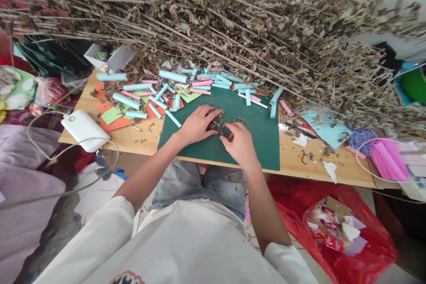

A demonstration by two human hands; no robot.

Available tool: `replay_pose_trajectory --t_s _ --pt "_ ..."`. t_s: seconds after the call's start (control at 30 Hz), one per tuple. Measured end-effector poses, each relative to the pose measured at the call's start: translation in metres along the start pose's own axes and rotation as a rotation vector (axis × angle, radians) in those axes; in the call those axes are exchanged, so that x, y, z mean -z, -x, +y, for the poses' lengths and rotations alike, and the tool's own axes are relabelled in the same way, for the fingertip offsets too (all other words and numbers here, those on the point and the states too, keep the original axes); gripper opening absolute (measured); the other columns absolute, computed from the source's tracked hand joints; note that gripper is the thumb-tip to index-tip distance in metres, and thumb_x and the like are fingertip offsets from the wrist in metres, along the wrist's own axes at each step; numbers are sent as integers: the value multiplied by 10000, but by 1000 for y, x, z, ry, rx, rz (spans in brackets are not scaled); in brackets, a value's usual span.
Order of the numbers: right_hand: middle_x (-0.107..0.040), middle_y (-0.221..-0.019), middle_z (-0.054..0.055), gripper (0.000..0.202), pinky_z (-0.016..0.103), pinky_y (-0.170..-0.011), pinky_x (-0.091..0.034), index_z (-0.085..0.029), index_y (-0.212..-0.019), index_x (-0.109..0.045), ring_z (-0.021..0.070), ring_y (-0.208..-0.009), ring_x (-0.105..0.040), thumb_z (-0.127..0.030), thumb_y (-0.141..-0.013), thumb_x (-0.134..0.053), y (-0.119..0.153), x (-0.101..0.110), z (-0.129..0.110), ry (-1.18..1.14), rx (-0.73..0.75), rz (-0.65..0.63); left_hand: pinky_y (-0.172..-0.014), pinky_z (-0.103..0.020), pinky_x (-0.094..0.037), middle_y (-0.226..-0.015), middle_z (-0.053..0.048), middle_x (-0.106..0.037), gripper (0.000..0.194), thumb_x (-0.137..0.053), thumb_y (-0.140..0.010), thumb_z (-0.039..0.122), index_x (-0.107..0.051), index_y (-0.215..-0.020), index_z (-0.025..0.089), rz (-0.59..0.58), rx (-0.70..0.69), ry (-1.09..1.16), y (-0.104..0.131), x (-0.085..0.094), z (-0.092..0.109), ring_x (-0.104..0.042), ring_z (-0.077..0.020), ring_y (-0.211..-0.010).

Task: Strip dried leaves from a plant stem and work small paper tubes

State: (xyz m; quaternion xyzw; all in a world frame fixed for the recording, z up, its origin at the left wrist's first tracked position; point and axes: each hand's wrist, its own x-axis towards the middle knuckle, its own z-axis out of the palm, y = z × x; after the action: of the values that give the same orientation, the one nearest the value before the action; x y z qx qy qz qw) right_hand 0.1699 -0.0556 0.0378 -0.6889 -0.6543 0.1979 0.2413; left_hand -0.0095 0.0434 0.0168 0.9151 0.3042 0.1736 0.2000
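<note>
On a dark green cutting mat (266, 142) lies a small heap of crumbled dried leaves (217, 120). My left hand (199, 123) rests palm down on the left side of the heap, its fingers apart and touching the crumbs. Just right of the heap is my right hand (240, 142), with thumb and index finger bent and a gap between them. A dark bit shows near that gap; whether the fingers touch it is unclear. Behind the hands, rolled blue paper tubes (173, 75) and thinner pink tubes (202, 83) lie scattered along the mat's far edge.
Bundles of dried stalks (213, 22) cover the back of the wooden table (133, 142). A white power bank (85, 129) with a cable sits at the left edge. To the right are a black pen (301, 130), blue paper (324, 125) and a red rubbish bag (376, 230) below.
</note>
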Motion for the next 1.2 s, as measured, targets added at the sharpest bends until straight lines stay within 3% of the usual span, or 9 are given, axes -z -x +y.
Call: replay_pose_trajectory --t_s 0.1,0.2,0.3,0.47,0.6,0.7,0.83,1.0,1.2 --pt "-507 -1311 143 605 410 -790 -556 -203 -1356 -506 131 -611 -580 -244 -772 -656 -5 -7 2 -60 -49 12 -1090 -488 -405 -1316 -155 -517 631 -670 -828 319 -454 -1409 201 38 4 54 6 4 -3 -461 -314 -1289" --pt "-409 -1422 161 789 419 -800 -561 -216 -1444 -403 130 -622 -585 -257 -720 -714 -23 -9 4 -78 -24 -76 -1105 -530 -382 -1427 -160 -424 787 -732 -769 384 -385 -1458 228 38 -5 76 13 9 -4 -408 -346 -1335" --pt "-496 -1317 139 701 407 -793 -560 -203 -1385 -484 143 -640 -600 -217 -718 -699 -41 -13 2 -88 9 -128 -1127 -569 -339 -1506 -170 -334 888 -765 -732 387 -330 -1489 225 45 13 65 17 10 -5 -330 -378 -1388" --pt "-590 -1125 78 439 358 -754 -561 -206 -1188 -628 138 -646 -600 -152 -753 -631 -48 -25 -6 -189 99 -110 -1103 -510 -398 -1398 -136 -482 630 -644 -824 202 -436 -1419 217 50 67 70 21 14 -11 -446 -303 -1317" --pt "-568 -1180 93 394 326 -693 -556 -202 -1209 -604 122 -640 -595 -202 -815 -581 -41 -15 -6 -250 26 -11 -1132 -533 -352 -1463 -142 -418 766 -742 -763 343 -410 -1443 226 60 85 53 23 26 -11 -375 -341 -1370" --pt "-576 -1140 97 462 371 -775 -545 -200 -1254 -584 138 -649 -592 -232 -795 -624 -36 -1 -5 -104 -7 -50 -1148 -564 -309 -1504 -154 -363 909 -772 -706 499 -367 -1475 233 47 90 40 21 28 -9 -318 -375 -1401" --pt "-522 -1207 131 691 408 -829 -530 -195 -1344 -519 234 -845 -634 -260 -697 -752 -31 2 -7 76 -16 -169 -1152 -535 -319 -1505 -159 -363 885 -766 -721 476 -375 -1472 220 17 75 35 16 22 -5 -343 -357 -1394" --pt "-566 -1100 114 437 372 -833 -512 -167 -1223 -614 222 -862 -620 -170 -787 -648 -40 -13 -4 79 39 -116 -1145 -553 -325 -1507 -150 -361 838 -778 -721 402 -405 -1454 238 18 77 41 13 18 -3 -335 -361 -1395" --pt "-628 -911 85 182 367 -834 -491 -172 -961 -717 214 -823 -607 -151 -837 -585 -44 -20 -1 53 63 -48 -1148 -600 -296 -1515 -146 -348 808 -762 -733 453 -427 -1439 245 47 96 19 19 24 0 -273 -390 -1420"
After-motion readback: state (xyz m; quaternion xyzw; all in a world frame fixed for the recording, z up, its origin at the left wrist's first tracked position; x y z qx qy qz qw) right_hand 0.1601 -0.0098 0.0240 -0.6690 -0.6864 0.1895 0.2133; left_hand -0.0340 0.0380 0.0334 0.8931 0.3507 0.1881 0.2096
